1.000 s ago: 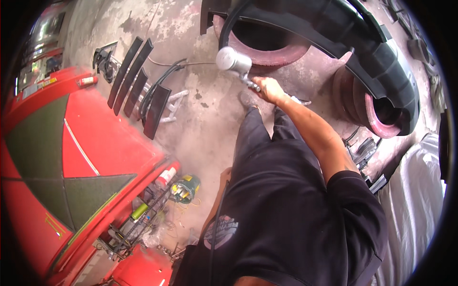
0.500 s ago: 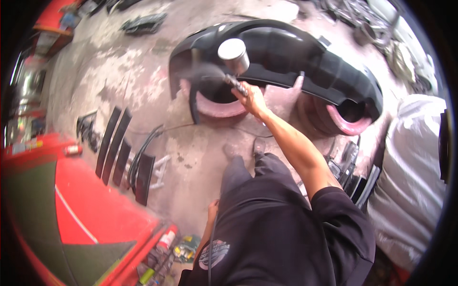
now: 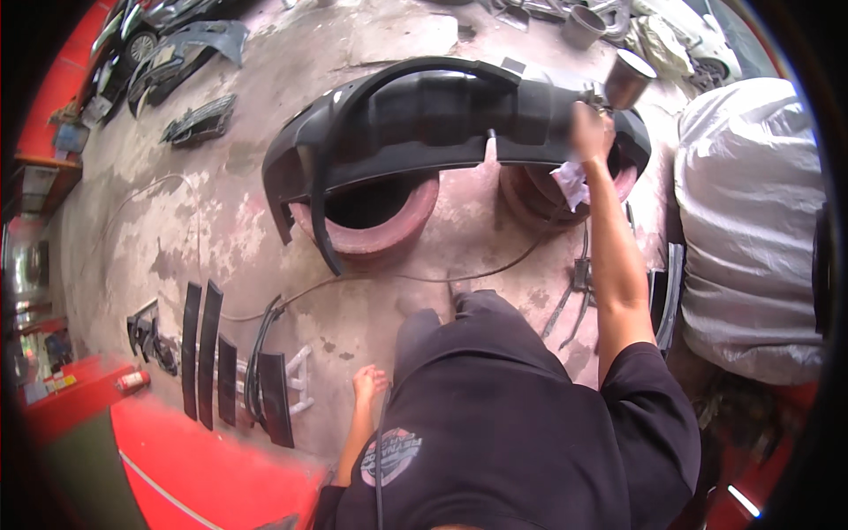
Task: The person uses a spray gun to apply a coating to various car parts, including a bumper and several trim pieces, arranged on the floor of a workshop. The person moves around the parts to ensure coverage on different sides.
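A spray gun (image 3: 594, 95) with a metal cup (image 3: 629, 81) on top is in my right hand (image 3: 592, 134), fingers closed round it. This hand is stretched out over the right end of a black car bumper (image 3: 446, 110), blurred by motion. A crumpled whitish cloth or paper (image 3: 572, 185) hangs just below the hand. The bumper rests across two tyres, a left one (image 3: 389, 231) and a right one (image 3: 530, 199), both coated with pinkish dust. My left hand (image 3: 369, 382) hangs beside my left thigh, empty, with its fingers loosely bent and apart.
A hose (image 3: 415, 277) runs over the patchy floor before my feet. Dark trim strips (image 3: 209, 353) stand at the left, near a red surface (image 3: 221, 459). At the right is a bulky silver-grey cover (image 3: 751, 230). A dark car part (image 3: 201, 121) lies far left.
The spray gun has travelled with my right hand from the bumper's left end to its right end. My left hand has moved out from my thigh. The view has shifted.
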Motion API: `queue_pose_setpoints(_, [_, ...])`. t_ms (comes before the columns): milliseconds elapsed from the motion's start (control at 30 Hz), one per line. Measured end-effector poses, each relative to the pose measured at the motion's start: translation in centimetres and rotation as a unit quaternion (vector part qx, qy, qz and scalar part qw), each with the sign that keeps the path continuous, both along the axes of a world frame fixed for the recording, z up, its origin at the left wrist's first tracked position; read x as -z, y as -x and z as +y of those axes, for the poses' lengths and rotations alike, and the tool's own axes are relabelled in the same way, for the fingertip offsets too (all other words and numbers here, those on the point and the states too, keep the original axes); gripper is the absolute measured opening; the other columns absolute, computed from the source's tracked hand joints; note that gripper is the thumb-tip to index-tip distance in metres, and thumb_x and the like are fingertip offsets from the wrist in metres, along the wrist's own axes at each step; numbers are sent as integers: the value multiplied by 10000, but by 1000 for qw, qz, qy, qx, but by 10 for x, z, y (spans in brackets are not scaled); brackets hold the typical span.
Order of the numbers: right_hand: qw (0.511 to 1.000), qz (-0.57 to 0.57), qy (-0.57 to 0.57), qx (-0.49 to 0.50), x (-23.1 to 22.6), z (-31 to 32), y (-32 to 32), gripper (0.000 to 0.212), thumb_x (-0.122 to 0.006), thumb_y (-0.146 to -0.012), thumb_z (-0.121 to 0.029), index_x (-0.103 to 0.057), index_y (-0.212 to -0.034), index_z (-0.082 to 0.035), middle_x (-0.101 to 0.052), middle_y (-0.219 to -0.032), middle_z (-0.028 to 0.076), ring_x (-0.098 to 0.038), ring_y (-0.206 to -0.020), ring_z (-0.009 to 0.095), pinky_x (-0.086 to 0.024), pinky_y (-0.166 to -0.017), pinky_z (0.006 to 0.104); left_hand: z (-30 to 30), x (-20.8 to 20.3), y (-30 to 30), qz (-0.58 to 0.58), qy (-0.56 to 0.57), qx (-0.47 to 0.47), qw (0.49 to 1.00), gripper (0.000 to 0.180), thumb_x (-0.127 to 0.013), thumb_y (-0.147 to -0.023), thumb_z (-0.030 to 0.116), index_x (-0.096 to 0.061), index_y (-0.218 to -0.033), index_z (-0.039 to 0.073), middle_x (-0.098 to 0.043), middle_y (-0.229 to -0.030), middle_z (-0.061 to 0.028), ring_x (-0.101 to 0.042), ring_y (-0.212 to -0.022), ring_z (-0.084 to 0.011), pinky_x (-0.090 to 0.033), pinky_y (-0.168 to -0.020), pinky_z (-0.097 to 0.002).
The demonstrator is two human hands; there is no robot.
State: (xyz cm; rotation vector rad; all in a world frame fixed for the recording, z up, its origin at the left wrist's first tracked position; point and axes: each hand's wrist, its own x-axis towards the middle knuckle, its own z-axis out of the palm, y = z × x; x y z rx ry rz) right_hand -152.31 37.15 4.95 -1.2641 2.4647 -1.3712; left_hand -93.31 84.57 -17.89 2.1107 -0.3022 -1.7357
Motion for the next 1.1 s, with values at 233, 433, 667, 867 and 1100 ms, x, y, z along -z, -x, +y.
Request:
queue_pose_setpoints(233, [988,88,-51,-112,-12,-55,-75,434,-696,-943,-457,-760,-994,-30,-739,-1013,261,-696,-1001,471,-542,-888,529,-35,-26,48,19,43,-21,999,344,-517,-1077,214,-588,-1357,28,-739,-1066,-121,-726,-878,-223,-597,-707,-343])
queue_pose_setpoints(433, [921,85,-114,-362,1,-100,-225,385,-697,-934,-432,-713,-1038,-61,-741,-1022,234,-717,-982,432,-568,-856,524,2,-46,100,-42,80,-67,994,324,-515,-1067,216,-635,-1297,21,-735,-1048,-101,-692,-823,-193,-585,-728,-346])
queue_pose_setpoints(667, [795,-59,-146,-586,19,-72,-318,400,-760,-887,-436,-763,-1069,-80,-753,-961,203,-727,-961,397,-559,-858,478,90,-22,138,-75,15,-73,994,303,-543,-1052,210,-678,-1248,22,-737,-1015,-102,-690,-840,-188,-572,-731,-341])
queue_pose_setpoints(867, [890,-95,-97,-436,1,-82,-254,370,-759,-903,-404,-762,-1042,-62,-747,-954,230,-728,-962,411,-559,-856,496,126,54,141,-140,43,123,981,283,-565,-1040,196,-706,-1201,11,-742,-975,-96,-684,-833,-175,-559,-737,-330])
queue_pose_setpoints(1100, [986,-5,-66,-150,-5,-73,-42,441,-730,-914,-453,-763,-1013,-25,-752,-994,238,-727,-981,423,-560,-883,503,102,114,95,-168,95,132,972,263,-591,-1026,180,-738,-1148,-1,-749,-928,-88,-678,-825,-160,-544,-743,-317])
